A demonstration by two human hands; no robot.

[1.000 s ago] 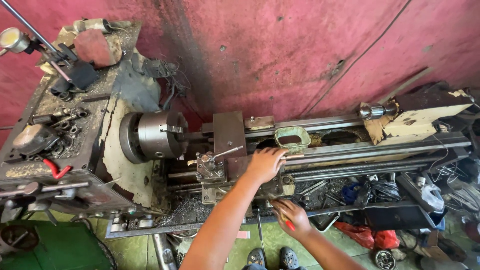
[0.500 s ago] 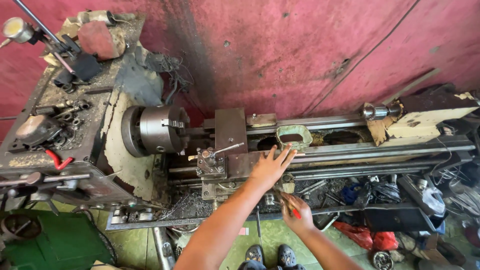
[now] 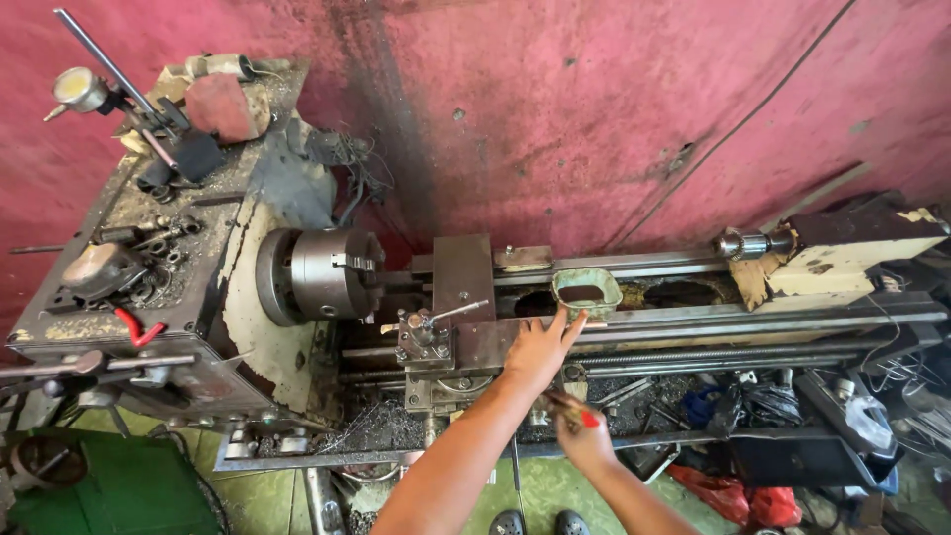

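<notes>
My left hand (image 3: 540,347) lies flat with its fingers spread on the lathe carriage (image 3: 466,287), fingertips almost at a small green rectangular cup (image 3: 584,290) that sits on the bed. My right hand (image 3: 582,436) is lower, in front of the apron, closed around a thin stick-like tool with a red end (image 3: 588,419). The tool post (image 3: 421,332) stands just left of my left hand. Further left, the steel three-jaw chuck (image 3: 322,272) holds no visible workpiece.
The headstock top (image 3: 129,267) carries loose tools, a red-handled lever and a dial gauge (image 3: 79,89). The tailstock (image 3: 832,248) sits at the far right. Metal chips, black and red bags (image 3: 743,500) and clutter lie below the bed. A red wall stands behind.
My left hand has opened from a loose curl, its fingers spread and stretched toward the green cup. My right hand has lifted slightly with the red-ended tool. The view has shifted down and right.
</notes>
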